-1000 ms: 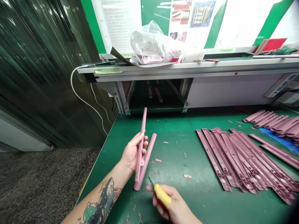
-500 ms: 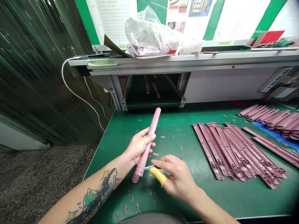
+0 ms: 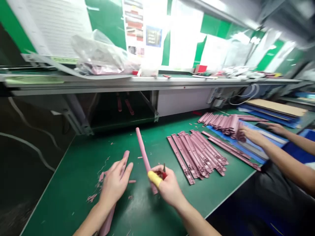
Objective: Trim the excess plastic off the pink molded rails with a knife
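My left hand [image 3: 114, 182] is closed around a long pink plastic strip [image 3: 107, 224] that slants low over the green table; its far tip shows past my fingers. My right hand [image 3: 169, 190], with a yellow cover on one finger, grips another pink strip [image 3: 142, 147] near its lower end. That strip tilts up and away, its smooth rounded side showing. A small red tool [image 3: 164, 173] with a dark pointed end is also tucked in my right hand; its blade is not clear. Pink trimmings [image 3: 92, 198] lie beside my left hand.
Right of my hands, several pink strips [image 3: 194, 154] lie fanned out, hollow side up. Beyond them is a stack of strips [image 3: 219, 123] on a blue sheet, where another person's hand [image 3: 251, 134] reaches in. A shelf edge [image 3: 172, 86] crosses above a dark chute [image 3: 123, 123].
The view has swung right, showing a co-worker's arms. My right hand has gone from working a blade at a strip's lower end to gripping a strip; my left hand is lower, on a strip.
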`<state>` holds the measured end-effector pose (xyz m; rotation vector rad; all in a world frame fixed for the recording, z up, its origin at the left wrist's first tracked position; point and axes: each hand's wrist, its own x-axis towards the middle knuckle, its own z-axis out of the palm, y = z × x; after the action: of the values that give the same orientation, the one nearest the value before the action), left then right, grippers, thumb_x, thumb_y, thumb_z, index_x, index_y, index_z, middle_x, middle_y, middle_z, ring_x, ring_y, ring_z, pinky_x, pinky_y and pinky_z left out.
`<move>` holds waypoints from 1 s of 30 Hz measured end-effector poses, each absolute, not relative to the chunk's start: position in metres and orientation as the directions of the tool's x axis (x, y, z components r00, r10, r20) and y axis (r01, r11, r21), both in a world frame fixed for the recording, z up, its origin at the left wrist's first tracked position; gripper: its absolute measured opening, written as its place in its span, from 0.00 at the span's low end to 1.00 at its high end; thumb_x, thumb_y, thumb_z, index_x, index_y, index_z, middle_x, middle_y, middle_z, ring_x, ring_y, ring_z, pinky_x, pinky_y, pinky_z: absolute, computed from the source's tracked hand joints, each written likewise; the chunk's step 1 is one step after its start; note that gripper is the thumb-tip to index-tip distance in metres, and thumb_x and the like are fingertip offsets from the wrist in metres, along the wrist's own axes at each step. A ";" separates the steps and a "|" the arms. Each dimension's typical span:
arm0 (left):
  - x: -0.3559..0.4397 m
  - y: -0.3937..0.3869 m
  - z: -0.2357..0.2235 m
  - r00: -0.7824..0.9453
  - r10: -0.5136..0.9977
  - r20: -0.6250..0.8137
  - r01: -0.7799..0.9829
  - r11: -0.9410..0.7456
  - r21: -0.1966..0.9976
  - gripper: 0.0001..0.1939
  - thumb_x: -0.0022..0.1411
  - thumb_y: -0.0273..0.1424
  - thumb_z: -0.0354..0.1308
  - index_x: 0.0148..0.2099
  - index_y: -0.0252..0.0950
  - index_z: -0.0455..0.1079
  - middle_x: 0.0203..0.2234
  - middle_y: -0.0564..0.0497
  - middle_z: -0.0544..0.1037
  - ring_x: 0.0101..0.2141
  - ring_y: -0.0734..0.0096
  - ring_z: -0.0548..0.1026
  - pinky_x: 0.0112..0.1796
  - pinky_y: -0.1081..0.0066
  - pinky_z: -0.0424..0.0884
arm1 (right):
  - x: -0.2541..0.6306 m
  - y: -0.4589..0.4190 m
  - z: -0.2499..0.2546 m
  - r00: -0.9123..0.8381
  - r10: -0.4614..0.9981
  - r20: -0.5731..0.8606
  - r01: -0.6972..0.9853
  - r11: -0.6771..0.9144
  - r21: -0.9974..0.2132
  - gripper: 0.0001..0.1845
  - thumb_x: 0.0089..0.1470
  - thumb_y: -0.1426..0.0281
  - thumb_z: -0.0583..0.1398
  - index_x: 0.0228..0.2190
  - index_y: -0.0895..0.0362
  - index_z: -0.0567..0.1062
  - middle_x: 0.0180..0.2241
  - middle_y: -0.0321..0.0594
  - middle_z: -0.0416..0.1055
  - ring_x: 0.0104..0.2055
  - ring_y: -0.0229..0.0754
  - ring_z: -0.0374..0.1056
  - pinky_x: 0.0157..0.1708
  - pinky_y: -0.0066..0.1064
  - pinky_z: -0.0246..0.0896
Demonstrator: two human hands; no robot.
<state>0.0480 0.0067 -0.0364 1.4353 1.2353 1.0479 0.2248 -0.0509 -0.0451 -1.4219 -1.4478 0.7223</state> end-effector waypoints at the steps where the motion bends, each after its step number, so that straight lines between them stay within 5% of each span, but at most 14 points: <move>1: 0.041 0.013 -0.044 0.110 0.992 0.055 0.333 -0.089 0.939 0.34 0.52 0.48 0.61 0.59 0.42 0.67 0.46 0.41 0.68 0.52 0.42 0.62 0.38 0.62 0.69 | 0.247 -0.052 -0.044 0.188 0.950 0.249 0.477 0.133 -0.869 0.16 0.58 0.58 0.56 0.30 0.59 0.70 0.21 0.34 0.66 0.21 0.35 0.62 0.23 0.27 0.59; 3: 0.030 0.028 -0.059 0.124 0.991 0.051 0.583 -0.114 0.804 0.39 0.51 0.51 0.59 0.61 0.37 0.65 0.40 0.38 0.70 0.47 0.34 0.65 0.37 0.53 0.67 | 0.294 -0.056 -0.041 0.280 0.907 0.314 0.597 0.091 -0.797 0.13 0.55 0.62 0.58 0.27 0.59 0.71 0.24 0.38 0.67 0.26 0.38 0.62 0.27 0.29 0.58; 6: 0.021 0.050 -0.073 0.177 0.984 -0.011 0.778 -0.133 0.614 0.38 0.56 0.49 0.51 0.65 0.36 0.58 0.35 0.39 0.71 0.33 0.43 0.71 0.33 0.52 0.67 | 0.350 -0.063 -0.038 0.368 0.855 0.365 0.728 -0.021 -0.685 0.10 0.50 0.66 0.59 0.22 0.58 0.70 0.26 0.39 0.64 0.30 0.41 0.60 0.31 0.31 0.55; 8: 0.021 0.060 -0.074 0.191 0.980 -0.062 0.761 -0.108 0.640 0.36 0.56 0.45 0.51 0.64 0.35 0.60 0.31 0.42 0.72 0.27 0.50 0.72 0.30 0.55 0.68 | 0.372 -0.065 -0.037 0.417 0.833 0.362 0.762 -0.104 -0.639 0.09 0.49 0.65 0.61 0.25 0.58 0.71 0.28 0.39 0.63 0.31 0.42 0.60 0.31 0.31 0.54; 12: 0.028 0.059 -0.059 0.274 0.951 -0.140 0.603 -0.056 0.796 0.30 0.62 0.43 0.44 0.63 0.35 0.57 0.27 0.49 0.71 0.26 0.61 0.73 0.29 0.64 0.71 | 0.376 -0.067 -0.033 0.418 0.837 0.353 0.786 -0.138 -0.603 0.15 0.52 0.64 0.60 0.41 0.56 0.71 0.40 0.44 0.64 0.37 0.45 0.64 0.34 0.33 0.57; 14: 0.032 0.044 -0.046 0.334 0.928 -0.163 0.434 0.003 0.901 0.28 0.64 0.45 0.41 0.62 0.37 0.56 0.27 0.52 0.69 0.24 0.67 0.71 0.25 0.69 0.71 | 0.361 -0.068 -0.028 0.328 0.877 0.351 0.801 -0.062 -0.596 0.10 0.56 0.68 0.57 0.41 0.54 0.71 0.41 0.42 0.66 0.40 0.44 0.65 0.38 0.33 0.59; 16: 0.036 0.021 -0.031 0.384 0.897 -0.217 0.166 0.164 0.972 0.28 0.64 0.47 0.46 0.61 0.38 0.58 0.24 0.55 0.66 0.20 0.72 0.67 0.20 0.73 0.69 | 0.338 -0.068 -0.022 0.184 0.919 0.347 0.792 0.070 -0.606 0.07 0.58 0.71 0.55 0.38 0.53 0.72 0.38 0.39 0.68 0.39 0.40 0.65 0.39 0.30 0.60; 19: 0.037 -0.014 -0.008 0.404 0.868 -0.289 -0.185 0.387 0.903 0.28 0.60 0.40 0.59 0.60 0.37 0.60 0.21 0.56 0.65 0.18 0.76 0.65 0.15 0.78 0.66 | 0.299 -0.066 -0.011 -0.013 0.929 0.371 0.683 0.279 -0.675 0.10 0.60 0.71 0.54 0.39 0.51 0.75 0.34 0.37 0.69 0.36 0.38 0.66 0.35 0.28 0.62; 23: 0.031 -0.036 0.007 0.362 0.885 -0.294 -0.306 0.410 0.859 0.27 0.62 0.30 0.59 0.62 0.38 0.57 0.29 0.53 0.72 0.17 0.78 0.69 0.11 0.81 0.65 | 0.257 -0.060 0.004 -0.090 0.869 0.487 0.569 0.446 -0.691 0.13 0.60 0.69 0.56 0.45 0.49 0.75 0.33 0.38 0.70 0.33 0.38 0.67 0.32 0.28 0.62; 30: 0.017 -0.042 0.004 0.436 0.850 -0.296 -0.328 0.457 0.827 0.26 0.63 0.32 0.58 0.61 0.38 0.58 0.30 0.52 0.73 0.14 0.80 0.69 0.12 0.80 0.68 | 0.229 -0.047 0.012 -0.129 0.747 0.652 0.649 0.561 -0.514 0.11 0.57 0.71 0.59 0.42 0.53 0.77 0.33 0.40 0.74 0.33 0.38 0.69 0.32 0.28 0.63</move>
<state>0.0172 -0.0424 0.0036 0.7679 0.7991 0.8298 0.2290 -0.0475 0.0115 -1.1427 -1.8387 0.1280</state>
